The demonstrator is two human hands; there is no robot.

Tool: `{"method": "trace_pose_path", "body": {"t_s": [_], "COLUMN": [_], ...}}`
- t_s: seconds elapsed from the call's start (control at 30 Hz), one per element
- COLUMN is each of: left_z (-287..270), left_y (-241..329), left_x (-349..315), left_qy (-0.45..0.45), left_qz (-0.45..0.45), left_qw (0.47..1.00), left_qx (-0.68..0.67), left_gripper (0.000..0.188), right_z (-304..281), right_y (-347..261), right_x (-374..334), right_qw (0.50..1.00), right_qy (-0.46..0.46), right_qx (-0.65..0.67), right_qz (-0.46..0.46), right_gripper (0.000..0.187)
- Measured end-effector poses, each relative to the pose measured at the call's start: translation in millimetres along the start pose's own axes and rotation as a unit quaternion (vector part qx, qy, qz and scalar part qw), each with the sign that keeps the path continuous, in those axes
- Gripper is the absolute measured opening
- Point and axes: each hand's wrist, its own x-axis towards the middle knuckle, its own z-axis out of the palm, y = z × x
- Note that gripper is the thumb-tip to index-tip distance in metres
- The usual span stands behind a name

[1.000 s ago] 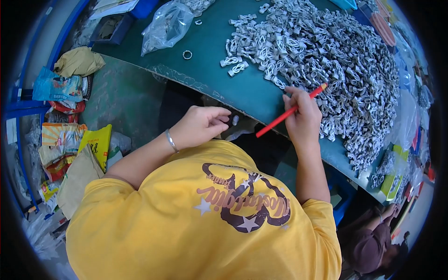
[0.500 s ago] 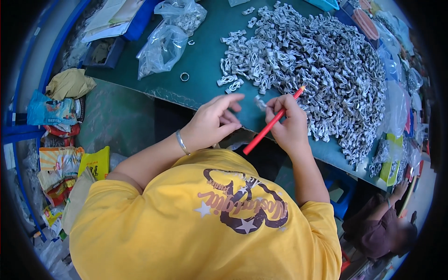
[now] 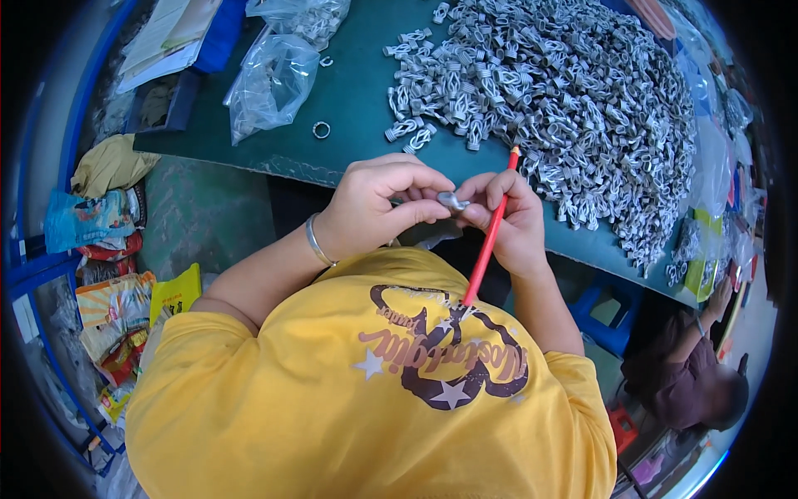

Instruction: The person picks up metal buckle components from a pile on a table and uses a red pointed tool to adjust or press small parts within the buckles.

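A small silver metal piece [image 3: 451, 202] is pinched between the fingertips of both hands, in front of the table's near edge. My left hand [image 3: 378, 200], with a bangle on its wrist, closes thumb and fingers on one end. At the other end my right hand [image 3: 511, 220] grips it with thumb and fingertip. The same right hand carries a red pencil [image 3: 485, 249], slanted with its pale tip up and its lower end against the yellow shirt. A large heap of looped grey metal pieces [image 3: 557, 108] lies just beyond my hands.
The green table [image 3: 357, 100] bears a clear plastic bag [image 3: 274, 83] and a loose metal ring [image 3: 321, 130] at left. A blue bin with papers [image 3: 170, 41] stands farther left. Colourful packages [image 3: 112, 308] line the left side. Another person [image 3: 686, 374] sits at lower right by a blue stool [image 3: 603, 316].
My left hand has moved in and closed on the metal piece that my right hand carried. The pencil has swung to a steeper slant. The view has shifted slightly.
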Motion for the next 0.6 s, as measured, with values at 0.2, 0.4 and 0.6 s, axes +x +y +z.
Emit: {"method": "trace_pose_path", "body": {"t_s": [0.2, 0.4, 0.6], "left_z": [-0.3, -13.9, -8.0], "left_y": [-6.9, -14.8, -20.4], "left_x": [2.5, 2.4, -4.7], "left_qy": [-0.01, -0.085, -0.127], "left_qz": [0.02, -0.079, -0.182], "left_qw": [0.999, 0.99, 0.957], "left_qx": [-0.046, -0.083, -0.185], "left_gripper": [0.027, 0.022, 0.021], "right_z": [4.8, 21.1, 30.3], "right_y": [7.7, 1.5, -3.0], "right_x": [-8.0, -6.0, -4.4], "right_qw": [0.962, 0.905, 0.891], "right_qy": [0.06, 0.075, 0.06], "right_qx": [-0.193, -0.272, -0.278], "right_qz": [-0.186, -0.318, -0.355], "right_gripper": [0.033, 0.044, 0.047]}}
